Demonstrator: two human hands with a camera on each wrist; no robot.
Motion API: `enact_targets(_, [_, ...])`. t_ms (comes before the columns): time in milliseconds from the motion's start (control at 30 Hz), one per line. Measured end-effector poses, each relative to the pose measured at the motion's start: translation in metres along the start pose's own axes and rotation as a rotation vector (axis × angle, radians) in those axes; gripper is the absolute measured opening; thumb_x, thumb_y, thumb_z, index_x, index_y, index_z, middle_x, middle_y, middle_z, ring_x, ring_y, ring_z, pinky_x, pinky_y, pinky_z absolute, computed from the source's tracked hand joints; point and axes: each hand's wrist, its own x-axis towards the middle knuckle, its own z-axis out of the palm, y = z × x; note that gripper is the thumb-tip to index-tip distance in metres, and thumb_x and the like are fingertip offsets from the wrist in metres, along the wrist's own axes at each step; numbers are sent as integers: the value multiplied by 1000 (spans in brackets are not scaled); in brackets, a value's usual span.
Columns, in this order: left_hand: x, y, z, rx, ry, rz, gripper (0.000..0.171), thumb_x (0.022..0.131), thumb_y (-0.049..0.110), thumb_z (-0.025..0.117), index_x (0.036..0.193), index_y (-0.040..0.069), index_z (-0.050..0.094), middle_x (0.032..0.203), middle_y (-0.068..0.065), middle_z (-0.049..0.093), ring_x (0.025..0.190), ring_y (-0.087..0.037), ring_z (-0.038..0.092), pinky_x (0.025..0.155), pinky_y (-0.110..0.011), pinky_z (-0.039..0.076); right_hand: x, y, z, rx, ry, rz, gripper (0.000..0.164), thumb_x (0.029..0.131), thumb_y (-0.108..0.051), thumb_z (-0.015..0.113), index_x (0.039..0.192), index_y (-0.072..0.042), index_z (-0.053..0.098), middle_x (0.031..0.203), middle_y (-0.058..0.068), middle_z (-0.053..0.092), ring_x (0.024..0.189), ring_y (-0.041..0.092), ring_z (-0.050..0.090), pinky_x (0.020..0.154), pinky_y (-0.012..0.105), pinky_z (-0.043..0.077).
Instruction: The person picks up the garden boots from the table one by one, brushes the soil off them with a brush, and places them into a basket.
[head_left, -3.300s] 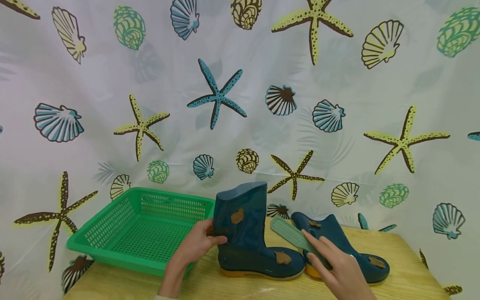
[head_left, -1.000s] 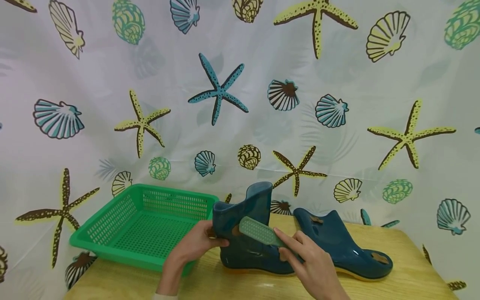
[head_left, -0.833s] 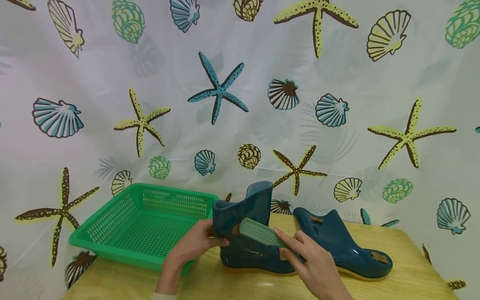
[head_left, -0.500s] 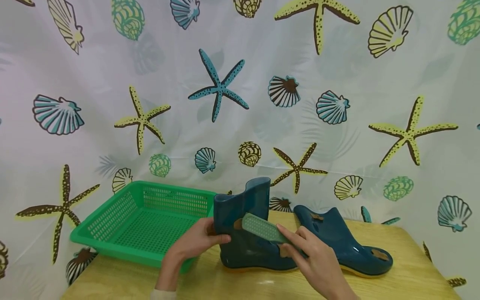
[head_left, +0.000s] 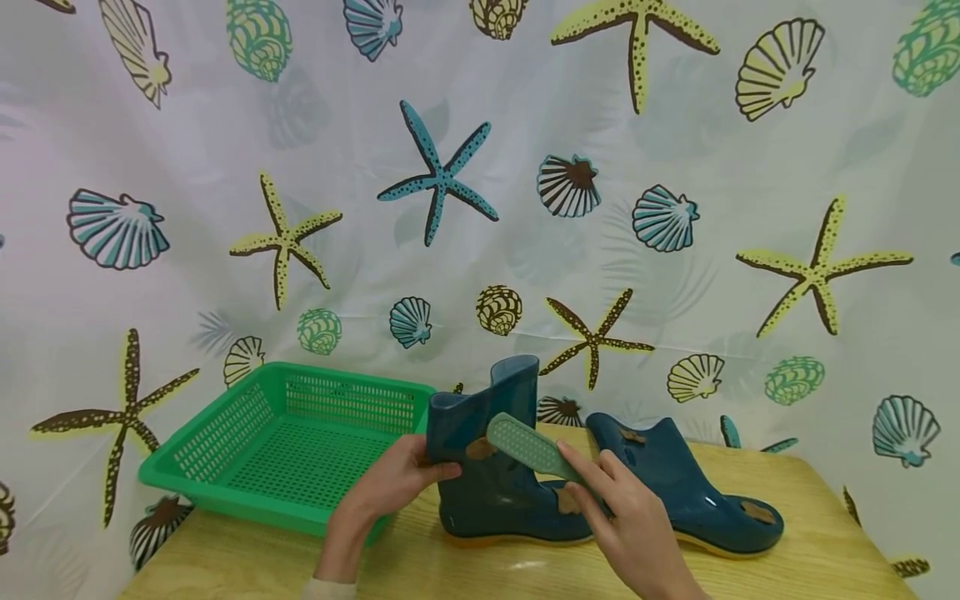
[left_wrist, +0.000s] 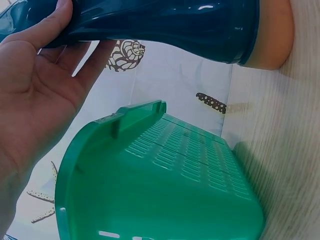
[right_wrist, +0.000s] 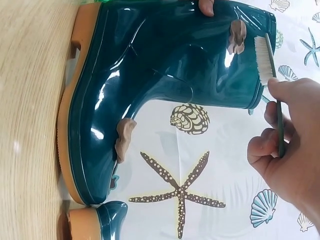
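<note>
A dark blue rubber boot (head_left: 498,500) with an orange sole stands upright on the table, its top squeezed out of round. My left hand (head_left: 397,479) grips the back of its shaft, thumb on the near side and fingers behind. In my right hand (head_left: 637,521) is a green-backed scrubbing brush (head_left: 528,446), pinched by the handle. The right wrist view shows its white bristles (right_wrist: 263,61) facing the upper shaft, close to the rim. A brown mud-like patch (right_wrist: 237,37) sits on the shaft just below the bristles, and another patch (right_wrist: 125,140) lies on the toe.
A second blue boot (head_left: 675,479) with brown patches leans over at the right. At the left stands a green perforated basket (head_left: 247,508), close to my left wrist. A curtain (head_left: 337,142) printed with shells and starfish hangs behind the wooden table (head_left: 817,542).
Since the oldest frame, the brush has moved left onto the boot's shaft and the boot has turned slightly. In the last half second the brush has risen a little, uncovering more of the shaft patch.
</note>
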Motion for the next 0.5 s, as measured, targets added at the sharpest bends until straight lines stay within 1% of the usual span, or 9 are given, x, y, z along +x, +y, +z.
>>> enact_targets(100, [1, 1, 1, 4, -4, 9, 26, 97, 23, 66, 112, 2, 70, 106, -13, 72, 86, -17, 58, 76, -33, 47, 0, -1, 2, -10, -35, -12, 63, 86, -3, 74, 143, -25, 56, 81, -16, 39, 62, -6, 22, 53, 13, 27])
enact_targets(167, [1, 3, 1, 2, -5, 11, 26, 97, 22, 66, 112, 3, 71, 106, -13, 73, 86, -16, 58, 76, -32, 47, -1, -1, 2, -8, -68, -4, 63, 88, -4, 72, 144, -25, 54, 83, -17, 40, 63, -7, 24, 53, 14, 28])
enact_targets(267, [2, 5, 2, -3, -11, 11, 25, 97, 22, 66, 112, 3, 72, 106, -12, 73, 88, -16, 58, 79, -33, 48, -2, -2, 0, 39, -125, 51, 56, 92, -9, 69, 143, -28, 55, 83, -18, 39, 61, -7, 27, 52, 15, 30])
enact_targets(400, [1, 5, 2, -18, -20, 7, 26, 97, 22, 65, 115, 4, 72, 111, -12, 72, 100, -17, 64, 87, -35, 53, -2, -2, -3, 121, -209, 134, 48, 97, -20, 65, 142, -32, 56, 83, -18, 40, 61, -6, 32, 54, 18, 32])
enact_targets(433, [1, 4, 2, -26, -20, 7, 26, 97, 21, 65, 116, 4, 72, 113, -12, 72, 104, -19, 65, 90, -36, 53, -2, -2, -3, 131, -227, 149, 46, 97, -22, 64, 142, -33, 56, 83, -18, 41, 63, -5, 33, 55, 18, 33])
enact_targets(500, [0, 4, 1, -36, -20, 8, 26, 97, 20, 65, 116, 4, 72, 114, -13, 72, 106, -20, 65, 92, -37, 53, -1, -2, -4, 146, -256, 174, 45, 98, -25, 64, 141, -32, 57, 84, -18, 43, 65, -5, 36, 57, 19, 33])
